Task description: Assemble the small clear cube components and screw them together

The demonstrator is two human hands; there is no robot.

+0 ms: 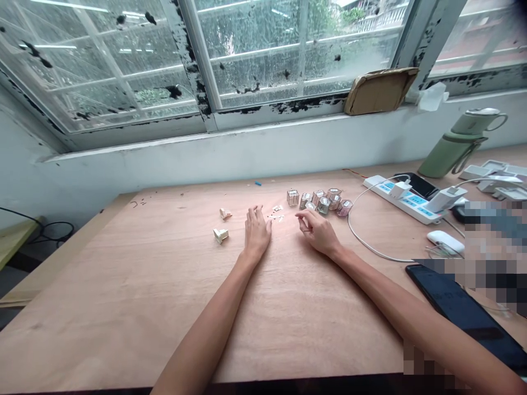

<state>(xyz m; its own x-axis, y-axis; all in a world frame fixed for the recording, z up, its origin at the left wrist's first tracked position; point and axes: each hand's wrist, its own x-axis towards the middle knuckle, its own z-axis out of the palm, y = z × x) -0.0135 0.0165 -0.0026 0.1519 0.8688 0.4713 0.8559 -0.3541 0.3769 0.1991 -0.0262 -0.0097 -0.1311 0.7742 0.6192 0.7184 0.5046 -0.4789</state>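
Note:
My left hand (257, 230) rests on the wooden table with its fingers stretched out, holding nothing. My right hand (318, 230) has its fingers curled in towards the thumb; anything held in them is too small or hidden to make out. Between the hands lie several tiny pale pieces (278, 208). Just behind the right hand stands a cluster of small clear hexagonal boxes (323, 205) with labelled lids. Left of the left hand sit two small cream folded-looking pieces, a nearer one (221, 236) and a farther one (225, 214).
A white power strip (403, 198) with plugs and a looping white cable lies on the right. Near it are a green flask (457, 145), a white mouse (445, 241) and a dark phone-like device (469, 318). A small blue piece (258, 184) lies near the wall.

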